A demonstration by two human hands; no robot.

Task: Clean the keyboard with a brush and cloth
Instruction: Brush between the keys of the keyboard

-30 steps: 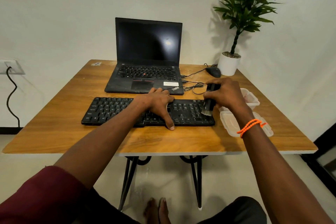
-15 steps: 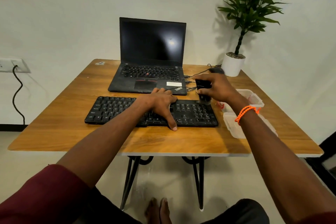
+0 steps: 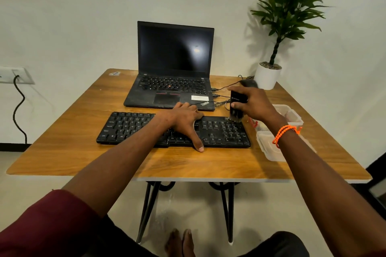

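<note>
a black full-size keyboard [image 3: 173, 130] is laid flat on the wooden table [image 3: 83, 152], just in front of an open thinkpad laptop [image 3: 173, 81] with a dark screen. the keyboard is pressed down by the left hand [image 3: 183, 120], whose fingers are spread flat over the middle keys, the thumb reaching past the near edge toward 6 o'clock onto the table top.

a black hand brush [image 3: 237, 105] is gripped by the right hand [image 3: 255, 103], the fingers curled round its body. the brush is held roughly upright, and its pale bristles are set on the keyboard's far right corner, at about 2 o'clock from the left hand. an orange cord bracelet [image 3: 285, 133] is worn on the right wrist.

at 3 o'clock from the keyboard, just beside it, clear plastic containers [image 3: 269, 148] are seen, partly hidden by the right forearm. a black mouse [image 3: 247, 83] and a potted plant [image 3: 268, 75] are placed at the table's far right corner, around 1 o'clock. no cloth can be made out.
</note>
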